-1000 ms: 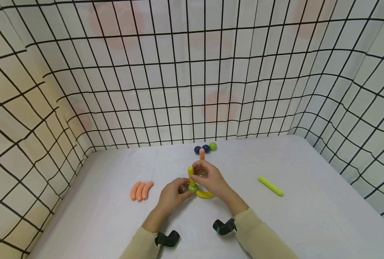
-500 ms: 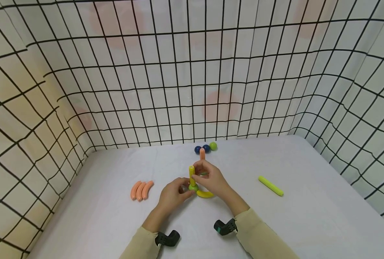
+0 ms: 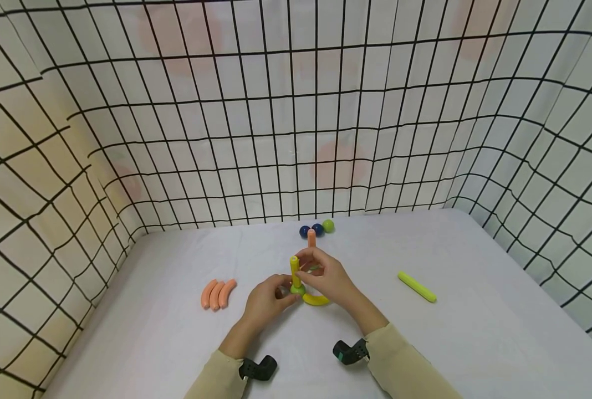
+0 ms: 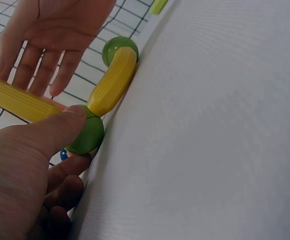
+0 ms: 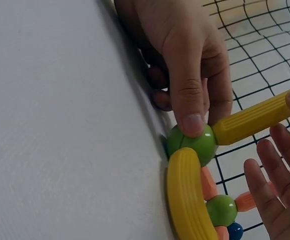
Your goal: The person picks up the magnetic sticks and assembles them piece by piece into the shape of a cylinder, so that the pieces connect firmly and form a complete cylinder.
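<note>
My left hand (image 3: 266, 300) pinches a green ball (image 4: 88, 136) between thumb and fingers, low against the white cloth. From this ball a straight yellow ribbed rod (image 3: 295, 271) rises, and my right hand (image 3: 328, 278) holds it between thumb and index finger. The other right fingers stay extended, as the right wrist view shows. A curved yellow rod (image 5: 187, 195) runs from the same ball along the cloth to a second green ball (image 4: 116, 47). Behind, an orange rod (image 3: 311, 238) stands upright; another green ball (image 5: 221, 210) joins orange rods. My right hand partly hides this structure in the head view.
Several loose curved orange rods (image 3: 218, 294) lie left of my hands. A yellow-green straight rod (image 3: 417, 286) lies to the right. Beyond the structure sit blue balls (image 3: 318, 229) and a green ball (image 3: 328, 225). Black wire mesh (image 3: 296, 133) borders the white-covered table (image 3: 141, 343).
My right wrist has shifted very slightly to the right. Both hands keep their hold, and the structure stays in place.
</note>
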The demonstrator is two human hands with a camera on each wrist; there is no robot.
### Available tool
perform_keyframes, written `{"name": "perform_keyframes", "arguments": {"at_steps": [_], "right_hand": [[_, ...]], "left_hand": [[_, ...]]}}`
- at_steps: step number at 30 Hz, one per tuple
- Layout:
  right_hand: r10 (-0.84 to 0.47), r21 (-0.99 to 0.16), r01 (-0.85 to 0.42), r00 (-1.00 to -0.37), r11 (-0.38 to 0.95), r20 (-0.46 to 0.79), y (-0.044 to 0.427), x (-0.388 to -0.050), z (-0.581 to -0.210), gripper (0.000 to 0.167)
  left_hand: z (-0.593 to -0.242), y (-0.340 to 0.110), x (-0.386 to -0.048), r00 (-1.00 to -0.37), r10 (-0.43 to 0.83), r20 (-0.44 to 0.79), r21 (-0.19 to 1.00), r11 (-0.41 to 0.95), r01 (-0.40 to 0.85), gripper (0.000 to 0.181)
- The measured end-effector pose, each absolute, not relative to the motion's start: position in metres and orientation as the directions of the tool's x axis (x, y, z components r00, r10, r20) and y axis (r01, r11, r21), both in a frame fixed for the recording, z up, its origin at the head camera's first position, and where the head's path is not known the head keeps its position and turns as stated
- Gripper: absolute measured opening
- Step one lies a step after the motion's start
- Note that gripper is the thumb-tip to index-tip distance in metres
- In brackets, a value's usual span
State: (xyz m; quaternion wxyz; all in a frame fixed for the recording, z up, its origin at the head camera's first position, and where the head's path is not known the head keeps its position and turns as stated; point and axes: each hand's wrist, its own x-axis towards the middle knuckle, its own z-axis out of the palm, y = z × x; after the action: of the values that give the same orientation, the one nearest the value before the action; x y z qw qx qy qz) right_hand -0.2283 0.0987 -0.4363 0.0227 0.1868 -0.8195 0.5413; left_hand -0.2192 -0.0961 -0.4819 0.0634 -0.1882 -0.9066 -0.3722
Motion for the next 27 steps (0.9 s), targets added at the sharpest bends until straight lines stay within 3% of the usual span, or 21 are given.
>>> {"name": "perform_keyframes", "arguments": {"at_steps": [27], "right_hand": [[-0.134,-0.774,-0.340,-0.938,0.534,0.320,0.194,-0.228,-0.418,0.034]], "left_hand": [[-0.481,-0.096,-0.219,-0.930,0.288,0.228,0.644,0.672,0.366,0.036]]}}
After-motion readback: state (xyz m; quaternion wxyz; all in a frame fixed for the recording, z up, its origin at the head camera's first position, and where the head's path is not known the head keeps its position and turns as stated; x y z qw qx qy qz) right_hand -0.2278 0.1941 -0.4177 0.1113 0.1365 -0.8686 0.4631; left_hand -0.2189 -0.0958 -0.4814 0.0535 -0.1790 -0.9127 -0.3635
